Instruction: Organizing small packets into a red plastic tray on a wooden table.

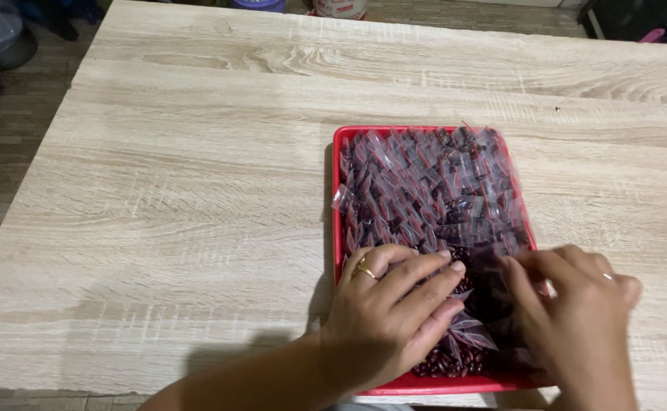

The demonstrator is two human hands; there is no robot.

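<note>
The left hand [394, 312] is resting over the near end of a red tray [336, 198], its fingers [425, 274] lying spread and nearly flat on the contents; a gold ring [364, 268] is sitting on one finger. The right hand [577, 320] is working just beside it, with curled fingertips [510, 266] pinching at a small clear bag [474, 331]; the grip itself is partly hidden. Loose red beans [447, 361] are lying under and between both hands. Beyond the fingertips, filled small bags [432, 186] are covering the far part of the tray. The tray is sitting on a pale wooden desk [181, 190].
</note>
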